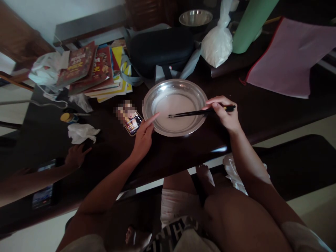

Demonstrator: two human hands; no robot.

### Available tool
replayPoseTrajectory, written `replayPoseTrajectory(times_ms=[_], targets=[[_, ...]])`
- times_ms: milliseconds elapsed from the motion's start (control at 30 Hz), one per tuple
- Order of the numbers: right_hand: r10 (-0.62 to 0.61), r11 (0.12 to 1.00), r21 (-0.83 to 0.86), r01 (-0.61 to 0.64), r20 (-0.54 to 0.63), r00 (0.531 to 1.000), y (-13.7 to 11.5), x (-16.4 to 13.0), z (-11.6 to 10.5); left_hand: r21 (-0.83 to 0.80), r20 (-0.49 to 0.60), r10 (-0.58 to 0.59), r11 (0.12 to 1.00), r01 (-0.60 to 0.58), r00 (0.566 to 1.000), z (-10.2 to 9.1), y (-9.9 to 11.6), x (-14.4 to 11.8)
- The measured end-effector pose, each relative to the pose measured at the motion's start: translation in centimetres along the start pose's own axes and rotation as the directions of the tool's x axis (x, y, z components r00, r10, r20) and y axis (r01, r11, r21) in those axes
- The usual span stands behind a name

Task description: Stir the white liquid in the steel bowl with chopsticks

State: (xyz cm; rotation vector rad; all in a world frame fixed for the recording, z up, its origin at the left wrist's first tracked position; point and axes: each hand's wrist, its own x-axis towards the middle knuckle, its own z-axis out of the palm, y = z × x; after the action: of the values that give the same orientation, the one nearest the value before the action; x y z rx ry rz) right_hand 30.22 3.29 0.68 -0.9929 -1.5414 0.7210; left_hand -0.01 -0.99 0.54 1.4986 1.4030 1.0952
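Observation:
A shiny metal bowl (pixel 175 132) stands on the dark table with a milky white liquid (pixel 174 105) in it. My left hand (pixel 144 138) grips the near left rim, its index finger stretched over the edge and the other fingers partly hidden below. In my right hand (pixel 227 113), closed at the bowl's right side, is a pair of black chopsticks (pixel 194 112). Their tips dip into the liquid near the middle of the bowl. Just left of the bowl lies a phone (pixel 133 124) with a lit screen.
Another person's hand (pixel 77 155) rests at the left, near a crumpled tissue (pixel 82 133) and a second phone (pixel 44 192). Behind the bowl are books (pixel 89 70), a black case (pixel 161 49), a tied bag of white powder (pixel 217 45), a green bottle (pixel 249 29) and a pink pouch (pixel 286 63).

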Motion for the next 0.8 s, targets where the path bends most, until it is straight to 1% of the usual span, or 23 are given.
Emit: replayPoseTrajectory(times_ms=[67, 167, 233, 267, 333, 400, 433, 533, 600, 633, 733, 800], targets=[[-0.03, 0.999, -0.036, 0.03, -0.012, 0.999, -0.01, 0.09, 0.01, -0.011, -0.01, 0.002, 1.0, -0.002, 1.0, 0.01, -0.04, -0.01], [-0.04, 0.997, -0.064, 0.032, -0.122, 0.992, 0.1, 0.18, -0.06, -0.075, -0.014, -0.022, 0.997, 0.021, 1.0, 0.07, -0.24, 0.0], [-0.018, 0.999, -0.039, 0.012, -0.167, 0.986, 0.09, 0.14, -0.08, -0.129, -0.017, -0.051, 0.99, 0.049, 0.999, 0.15, -0.31, 0.01], [-0.008, 1.0, -0.021, 0.004, -0.162, 0.987, 0.05, 0.1, -0.06, -0.154, -0.02, -0.064, 0.986, 0.06, 0.998, 0.2, -0.31, 0.01], [0.001, 1.0, 0.005, 0.0, -0.107, 0.994, -0.11, 0.01, 0.01, -0.198, -0.025, -0.085, 0.977, 0.078, 0.996, 0.29, -0.22, 0.03], [-0.007, 1.0, 0.006, 0.008, -0.048, 0.999, -0.24, -0.04, 0.07, -0.233, -0.027, -0.1, 0.968, 0.091, 0.995, 0.35, -0.05, 0.08], [-0.013, 1.0, -0.003, 0.013, -0.038, 0.999, -0.28, -0.03, 0.09, -0.251, -0.027, -0.11, 0.963, 0.099, 0.994, 0.37, 0.05, 0.12], [-0.012, 1.0, -0.027, 0.01, -0.093, 0.996, -0.2, 0.01, 0.02, -0.299, -0.026, -0.156, 0.944, 0.141, 0.987, 0.36, 0.3, 0.23], [0.005, 1.0, -0.012, -0.007, -0.14, 0.99, -0.11, 0.0, -0.04, -0.321, -0.021, -0.179, 0.933, 0.163, 0.984, 0.33, 0.39, 0.27], [0.016, 1.0, 0.002, -0.016, -0.144, 0.989, -0.09, -0.02, -0.06, -0.326, -0.02, -0.185, 0.93, 0.169, 0.982, 0.31, 0.41, 0.27], [0.033, 0.999, 0.029, -0.031, -0.074, 0.997, -0.17, -0.08, 0.01, -0.321, -0.016, -0.184, 0.932, 0.169, 0.983, 0.26, 0.39, 0.23], [0.019, 1.0, 0.018, -0.019, -0.029, 0.999, -0.23, -0.08, 0.06, -0.32, -0.003, -0.179, 0.932, 0.168, 0.984, 0.25, 0.33, 0.19]])
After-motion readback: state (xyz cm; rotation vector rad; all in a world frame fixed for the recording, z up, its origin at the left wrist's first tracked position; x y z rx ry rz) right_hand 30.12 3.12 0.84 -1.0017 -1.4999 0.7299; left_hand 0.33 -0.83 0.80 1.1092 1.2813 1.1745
